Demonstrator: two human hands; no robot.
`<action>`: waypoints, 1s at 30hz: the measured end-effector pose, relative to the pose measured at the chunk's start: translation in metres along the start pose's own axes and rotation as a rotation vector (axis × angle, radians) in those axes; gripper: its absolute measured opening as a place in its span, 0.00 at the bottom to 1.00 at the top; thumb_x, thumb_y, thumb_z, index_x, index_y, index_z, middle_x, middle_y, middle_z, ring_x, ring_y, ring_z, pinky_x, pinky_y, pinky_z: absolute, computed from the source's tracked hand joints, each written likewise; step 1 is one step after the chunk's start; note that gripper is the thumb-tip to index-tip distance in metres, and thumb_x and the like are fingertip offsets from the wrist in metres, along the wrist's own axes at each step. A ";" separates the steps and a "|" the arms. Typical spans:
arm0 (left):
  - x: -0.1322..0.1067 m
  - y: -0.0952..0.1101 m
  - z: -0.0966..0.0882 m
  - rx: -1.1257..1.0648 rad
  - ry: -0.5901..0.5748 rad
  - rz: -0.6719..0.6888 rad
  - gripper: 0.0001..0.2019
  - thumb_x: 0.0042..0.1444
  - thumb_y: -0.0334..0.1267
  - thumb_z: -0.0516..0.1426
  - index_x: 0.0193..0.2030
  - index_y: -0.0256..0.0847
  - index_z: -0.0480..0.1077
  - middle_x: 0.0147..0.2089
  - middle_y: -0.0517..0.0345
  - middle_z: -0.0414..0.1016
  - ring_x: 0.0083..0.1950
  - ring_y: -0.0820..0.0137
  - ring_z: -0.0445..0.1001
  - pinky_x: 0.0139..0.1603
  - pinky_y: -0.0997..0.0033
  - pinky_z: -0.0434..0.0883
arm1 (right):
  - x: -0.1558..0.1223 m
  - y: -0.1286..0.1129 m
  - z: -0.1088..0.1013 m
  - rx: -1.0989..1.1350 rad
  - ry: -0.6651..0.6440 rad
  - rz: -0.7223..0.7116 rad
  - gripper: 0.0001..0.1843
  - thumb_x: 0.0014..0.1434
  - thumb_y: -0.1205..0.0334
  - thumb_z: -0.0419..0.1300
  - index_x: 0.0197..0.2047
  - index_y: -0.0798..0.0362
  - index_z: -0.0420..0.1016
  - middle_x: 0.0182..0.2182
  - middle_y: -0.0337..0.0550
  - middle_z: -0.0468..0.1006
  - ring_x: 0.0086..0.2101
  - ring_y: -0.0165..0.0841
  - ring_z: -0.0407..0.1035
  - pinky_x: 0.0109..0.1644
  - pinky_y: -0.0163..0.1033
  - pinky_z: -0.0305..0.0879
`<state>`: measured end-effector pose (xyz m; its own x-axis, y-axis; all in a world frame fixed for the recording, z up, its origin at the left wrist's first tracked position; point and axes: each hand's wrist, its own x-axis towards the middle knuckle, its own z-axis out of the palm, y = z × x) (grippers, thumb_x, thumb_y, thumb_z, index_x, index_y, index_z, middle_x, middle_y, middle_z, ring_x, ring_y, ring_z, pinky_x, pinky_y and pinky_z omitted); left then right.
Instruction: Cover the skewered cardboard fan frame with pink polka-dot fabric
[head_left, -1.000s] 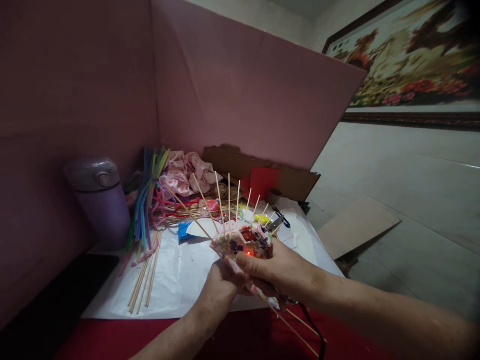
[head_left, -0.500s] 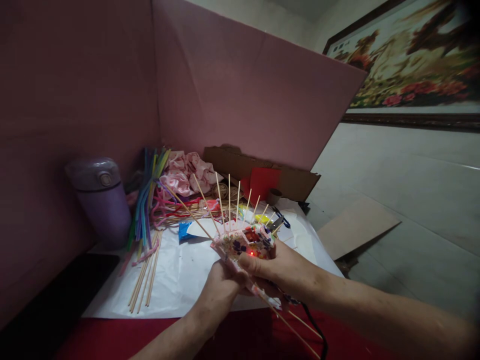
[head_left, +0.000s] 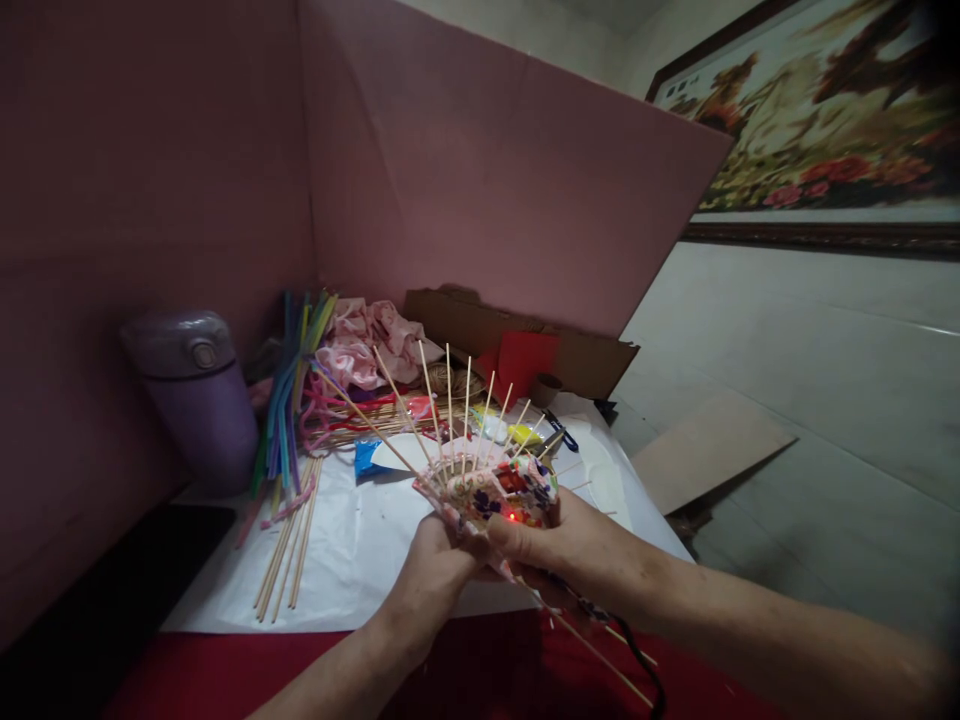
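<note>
Both hands hold a small craft piece above the table: floral-patterned fabric wound round a fan of thin wooden skewers that spread upward. My left hand grips it from below, fingers closed. My right hand pinches its right side, thumb pressed on the fabric where a small red light glows. Two long skewers and a dark cord trail down past my right wrist.
White paper covers the red table. On it lie loose skewers, coloured straws, pink cloth, a purple flask, twine, cardboard and a red card. Pink boards wall the back and left; tiled floor lies to the right.
The craft piece and both hands dipped slightly and turned a little; the skewer fan now leans a bit more to the left. The grip is unchanged.
</note>
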<state>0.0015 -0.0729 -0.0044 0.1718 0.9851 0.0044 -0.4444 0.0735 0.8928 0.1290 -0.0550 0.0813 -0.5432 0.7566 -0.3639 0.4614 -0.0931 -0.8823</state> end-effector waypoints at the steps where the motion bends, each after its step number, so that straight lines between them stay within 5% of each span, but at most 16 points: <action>1: 0.000 0.001 0.001 0.001 0.007 -0.006 0.17 0.41 0.36 0.63 0.41 0.32 0.74 0.30 0.51 0.79 0.32 0.62 0.76 0.35 0.65 0.73 | 0.000 -0.001 0.001 0.003 0.008 0.003 0.29 0.45 0.33 0.58 0.23 0.54 0.63 0.11 0.29 0.58 0.12 0.21 0.52 0.12 0.27 0.50; 10: 0.010 -0.008 -0.001 -0.002 0.060 -0.012 0.13 0.33 0.35 0.66 0.30 0.33 0.76 0.25 0.52 0.78 0.28 0.62 0.76 0.31 0.65 0.72 | 0.003 -0.007 0.004 -0.032 0.001 -0.028 0.28 0.47 0.33 0.56 0.24 0.53 0.62 0.11 0.29 0.58 0.12 0.22 0.52 0.11 0.27 0.51; 26: 0.001 0.002 0.005 -0.005 0.086 -0.016 0.17 0.35 0.29 0.62 0.37 0.32 0.76 0.32 0.50 0.79 0.35 0.61 0.76 0.37 0.64 0.72 | 0.000 -0.008 0.003 -0.060 0.034 0.034 0.26 0.49 0.37 0.57 0.22 0.54 0.62 0.12 0.30 0.59 0.13 0.22 0.53 0.12 0.27 0.51; 30: 0.001 0.002 0.003 0.006 0.019 0.022 0.17 0.39 0.30 0.62 0.40 0.31 0.75 0.33 0.50 0.79 0.35 0.62 0.76 0.37 0.65 0.72 | -0.003 -0.006 0.001 -0.027 0.024 0.044 0.25 0.50 0.39 0.58 0.22 0.54 0.62 0.12 0.30 0.59 0.13 0.21 0.52 0.13 0.27 0.50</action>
<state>0.0037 -0.0727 -0.0010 0.1451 0.9893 0.0157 -0.4429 0.0507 0.8951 0.1272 -0.0579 0.0871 -0.5057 0.7673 -0.3944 0.5030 -0.1092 -0.8574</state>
